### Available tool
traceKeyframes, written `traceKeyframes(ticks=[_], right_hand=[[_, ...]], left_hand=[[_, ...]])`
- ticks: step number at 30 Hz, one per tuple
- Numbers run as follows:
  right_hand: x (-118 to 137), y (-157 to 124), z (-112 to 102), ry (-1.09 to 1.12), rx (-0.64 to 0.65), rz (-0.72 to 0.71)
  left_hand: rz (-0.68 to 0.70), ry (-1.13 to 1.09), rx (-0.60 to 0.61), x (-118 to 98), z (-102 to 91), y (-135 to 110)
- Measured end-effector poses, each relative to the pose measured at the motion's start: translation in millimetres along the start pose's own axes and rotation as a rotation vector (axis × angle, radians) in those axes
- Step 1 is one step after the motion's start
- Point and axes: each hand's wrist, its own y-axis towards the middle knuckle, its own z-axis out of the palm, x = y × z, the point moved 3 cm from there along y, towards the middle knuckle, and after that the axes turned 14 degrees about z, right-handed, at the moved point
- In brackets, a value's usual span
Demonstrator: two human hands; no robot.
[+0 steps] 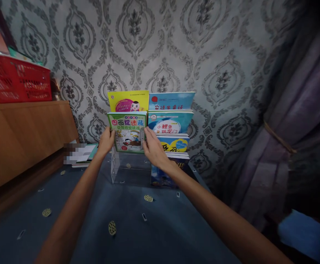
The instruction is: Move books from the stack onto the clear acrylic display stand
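Note:
A clear acrylic tiered book rack (121,170) stands against the patterned wall on a blue cloth surface. I hold a green children's picture book (128,132) by both side edges in the rack's left column. My left hand (106,141) grips its left edge and my right hand (153,146) grips its right edge. Behind it stands a yellow book (128,101). The right column holds several books: a blue one (172,101) at the top, a teal one (170,123), a yellow-blue one (173,143) and a dark one (162,176) at the bottom.
A few flat books (83,154) lie to the left of the rack. A wooden headboard (19,139) runs along the left with a red basket (15,79) on top. A purple tied curtain (289,146) hangs at the right. The blue cloth (138,223) has small patterned spots.

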Motion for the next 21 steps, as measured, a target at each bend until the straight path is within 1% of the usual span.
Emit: traceKeyframes(ticks=[4,8,11,16,21], right_hand=[[4,1,4,-0.036,0.016,0.047],[6,-1,7,-0.012,0.035,0.020],[2,0,11,0.005,0.072,0.023],[-8,6,18,0.020,0.094,0.053],[-7,7,21,0.020,0.119,0.086]], left_hand=[[-0.041,0.016,-0.016,3,1.1,4],[-0.061,0.047,-0.044,2,5.9,7],[-0.070,0.067,-0.054,2,9.2,8],[-0.051,0.094,-0.044,2,11.2,7],[-0.020,0.125,-0.012,-1,15.2,7]])
